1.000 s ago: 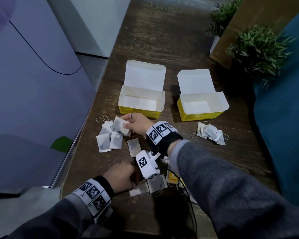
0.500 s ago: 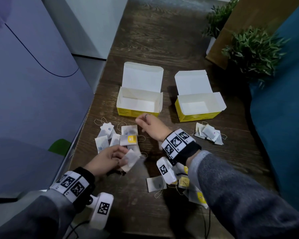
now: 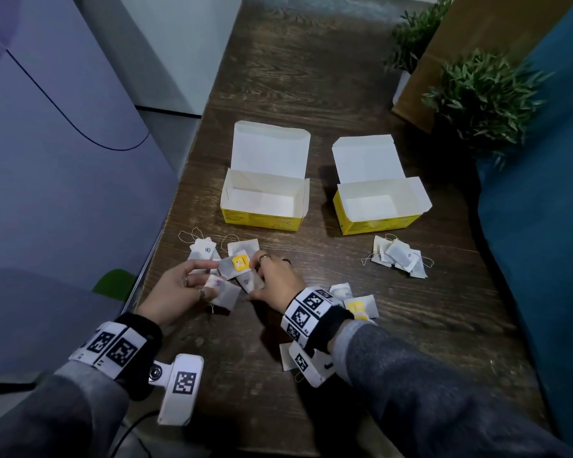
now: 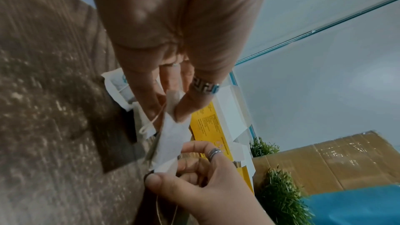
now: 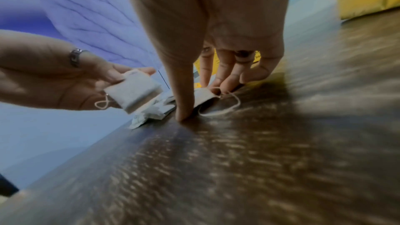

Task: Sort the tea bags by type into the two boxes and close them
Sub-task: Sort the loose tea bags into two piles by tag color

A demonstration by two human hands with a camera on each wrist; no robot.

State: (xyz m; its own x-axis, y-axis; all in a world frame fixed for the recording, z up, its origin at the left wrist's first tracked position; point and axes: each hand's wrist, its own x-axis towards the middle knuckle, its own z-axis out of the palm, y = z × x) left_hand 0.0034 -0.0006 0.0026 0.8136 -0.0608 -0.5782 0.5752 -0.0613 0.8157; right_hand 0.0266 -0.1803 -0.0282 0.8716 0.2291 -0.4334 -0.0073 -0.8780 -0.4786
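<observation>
The grip of the left hand (image 3: pixel 179 285) pinches one tea bag (image 3: pixel 224 292) by an upper corner, clear of the worktop (image 3: pixel 411 325). The right hand (image 3: pixel 275 279) curls over a bag with a yellow tag (image 3: pixel 240 262) in the left pile, thumb planted beside it (whether it has truly caught the bag I cannot tell). Both open boxes lie beyond the hands; the left box (image 3: pixel 262 223) sits nearer, straight ahead, while the right box (image 3: pixel 377 223) is across by the sorted heap (image 3: pixel 399 256).
</observation>
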